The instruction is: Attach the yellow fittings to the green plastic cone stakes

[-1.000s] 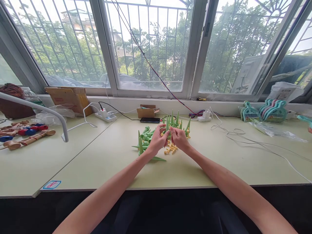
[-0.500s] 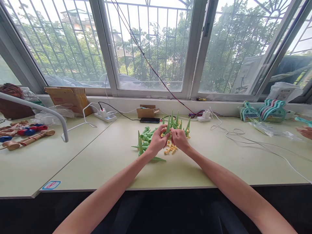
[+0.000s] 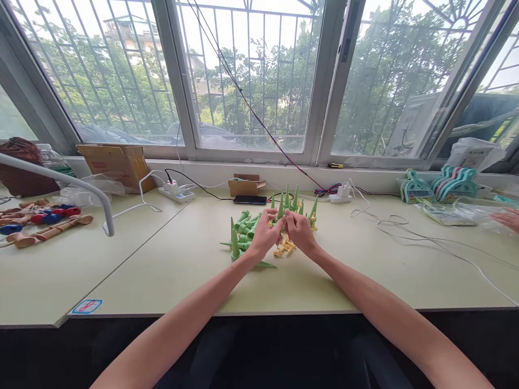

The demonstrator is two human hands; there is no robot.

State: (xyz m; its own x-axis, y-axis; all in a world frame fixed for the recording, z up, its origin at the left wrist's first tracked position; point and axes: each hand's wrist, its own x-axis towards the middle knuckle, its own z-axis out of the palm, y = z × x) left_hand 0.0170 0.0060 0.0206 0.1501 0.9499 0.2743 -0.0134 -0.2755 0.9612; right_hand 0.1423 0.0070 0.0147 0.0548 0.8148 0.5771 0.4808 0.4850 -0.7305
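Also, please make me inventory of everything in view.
toy cones: many, green, table centre
pegs: many, yellow, before the hands
smartphone: one, black, behind cones
cardboard boxes: two, brown, back
power strips: two, white, back
cables: several, mixed colours, back and right
wooden toys: several, brown-red-blue, left
curved tube: one, white, left
sticker: one, blue-red, front left
hanger-shaped items: many, mostly turquoise, back right
plastic bags: several, clear, left and right
pliers-like tool: one, yellow-black, windowsill
bundle: one, dark brown, far left
worktop: two sections, pale green, foreground
windows: several, grey-framed, behind
other person's hand: one, far right
left hand: one, holding a cone
right hand: one, beside left
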